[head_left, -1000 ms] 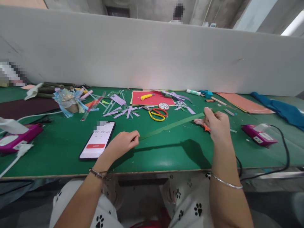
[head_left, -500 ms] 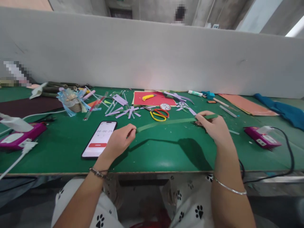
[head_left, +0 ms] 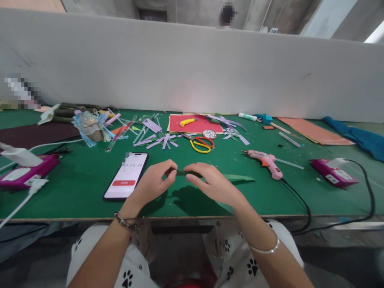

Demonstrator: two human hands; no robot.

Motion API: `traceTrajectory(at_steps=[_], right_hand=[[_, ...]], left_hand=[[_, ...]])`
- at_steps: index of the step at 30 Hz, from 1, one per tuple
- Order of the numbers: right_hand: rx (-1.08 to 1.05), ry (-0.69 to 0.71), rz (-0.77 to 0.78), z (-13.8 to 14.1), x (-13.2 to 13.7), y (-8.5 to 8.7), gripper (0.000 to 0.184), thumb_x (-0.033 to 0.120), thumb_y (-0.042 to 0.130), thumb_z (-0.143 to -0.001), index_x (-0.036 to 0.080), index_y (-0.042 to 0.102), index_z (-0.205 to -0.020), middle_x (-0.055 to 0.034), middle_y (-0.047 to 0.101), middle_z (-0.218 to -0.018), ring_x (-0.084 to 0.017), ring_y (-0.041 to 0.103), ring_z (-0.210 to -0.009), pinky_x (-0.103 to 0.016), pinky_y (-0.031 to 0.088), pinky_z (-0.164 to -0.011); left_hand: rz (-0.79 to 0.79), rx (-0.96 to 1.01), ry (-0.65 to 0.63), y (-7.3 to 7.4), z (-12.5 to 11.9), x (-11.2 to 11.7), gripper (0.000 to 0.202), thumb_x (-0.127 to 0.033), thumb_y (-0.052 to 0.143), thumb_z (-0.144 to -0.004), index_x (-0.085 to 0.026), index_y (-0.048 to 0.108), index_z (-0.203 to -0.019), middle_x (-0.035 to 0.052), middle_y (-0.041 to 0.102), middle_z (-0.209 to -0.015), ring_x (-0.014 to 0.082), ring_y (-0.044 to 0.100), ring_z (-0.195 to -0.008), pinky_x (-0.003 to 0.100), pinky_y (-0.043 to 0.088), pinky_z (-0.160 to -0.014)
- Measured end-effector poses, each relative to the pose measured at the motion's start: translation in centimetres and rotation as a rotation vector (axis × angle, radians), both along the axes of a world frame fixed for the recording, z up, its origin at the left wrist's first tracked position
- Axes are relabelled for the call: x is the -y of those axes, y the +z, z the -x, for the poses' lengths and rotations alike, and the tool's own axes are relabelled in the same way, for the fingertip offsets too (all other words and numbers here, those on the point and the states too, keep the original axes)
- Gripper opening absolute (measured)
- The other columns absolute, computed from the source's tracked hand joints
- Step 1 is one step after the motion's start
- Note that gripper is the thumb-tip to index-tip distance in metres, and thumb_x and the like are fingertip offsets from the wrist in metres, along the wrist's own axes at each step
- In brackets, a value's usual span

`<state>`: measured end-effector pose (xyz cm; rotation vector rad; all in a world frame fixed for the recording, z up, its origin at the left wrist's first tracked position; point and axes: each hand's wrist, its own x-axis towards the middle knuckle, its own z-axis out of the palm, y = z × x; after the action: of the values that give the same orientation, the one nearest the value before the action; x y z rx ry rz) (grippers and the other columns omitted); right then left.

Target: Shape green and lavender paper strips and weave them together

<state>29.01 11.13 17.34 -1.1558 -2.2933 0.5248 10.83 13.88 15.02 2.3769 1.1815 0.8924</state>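
Note:
A green paper strip [head_left: 240,177] lies across the space in front of me, its pointed end sticking out to the right past my right hand. My left hand [head_left: 157,180] pinches the strip's other end between thumb and fingertips, beside the phone [head_left: 125,176]. Close by, the thumb and fingers of my right hand [head_left: 211,182] curl around the strip, leaving a short bit of it showing between both hands; the exact contact is hidden. A pink glue gun [head_left: 265,161] rests to the right of my right hand.
Scissors [head_left: 201,145], a yellow cutter [head_left: 188,122] on red paper [head_left: 177,128] and purple paper strips [head_left: 165,141] lie beyond my hands. Purple power strips [head_left: 333,173] sit at both sides, with cables. A white partition [head_left: 192,68] stands behind; a person's head shows above it.
My right hand has moved left along the green strip, close to my left hand. The strip's right end now hangs free, and the glue gun has come into sight.

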Motion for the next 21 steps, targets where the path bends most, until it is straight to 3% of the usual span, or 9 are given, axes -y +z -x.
traceTrajectory(at_steps=[4,8,13,21], right_hand=[[-0.053,-0.054,0.144,1.0,-0.3,-1.0,0.023,0.021,0.038,-0.085,0.016,0.055,-0.071,0.0024,0.054,-0.056,-0.008,0.046,-0.050,-0.018,0.031,-0.051],[-0.089,-0.125,0.086,1.5,-0.2,-1.5,0.019,0.019,0.039,-0.081,0.017,0.052,-0.066,0.0036,0.049,-0.054,-0.007,0.038,-0.048,-0.018,0.025,-0.048],[-0.058,-0.261,-0.003,2.3,-0.2,-2.2,0.021,0.020,0.039,-0.074,0.019,0.034,-0.053,0.0048,0.035,-0.048,-0.007,0.029,-0.045,-0.021,0.019,-0.046],[-0.054,-0.304,-0.038,2.1,-0.4,-2.1,0.019,0.020,0.039,-0.067,0.019,0.029,-0.051,0.0054,0.030,-0.045,-0.007,0.025,-0.044,-0.021,0.017,-0.045]], left_hand=[[0.197,0.285,0.060,-0.2,-0.5,-0.1,0.016,-0.036,0.044,-0.071,-0.020,0.045,-0.070,-0.0047,0.048,-0.057,0.0100,0.048,-0.053,0.020,0.039,-0.051],[0.468,0.360,-0.065,-0.7,-1.7,0.0,0.027,-0.045,0.040,-0.075,-0.019,0.040,-0.066,-0.0076,0.038,-0.048,0.0078,0.038,-0.042,0.019,0.033,-0.042],[0.257,0.215,-0.002,-1.0,-2.4,0.5,0.038,-0.039,0.031,-0.083,-0.018,0.030,-0.051,-0.0065,0.031,-0.047,0.0072,0.031,-0.046,0.020,0.026,-0.045],[0.192,0.202,-0.039,-0.8,-2.5,0.8,0.042,-0.036,0.034,-0.085,-0.018,0.035,-0.047,-0.0071,0.037,-0.039,0.0062,0.039,-0.039,0.019,0.032,-0.047]])
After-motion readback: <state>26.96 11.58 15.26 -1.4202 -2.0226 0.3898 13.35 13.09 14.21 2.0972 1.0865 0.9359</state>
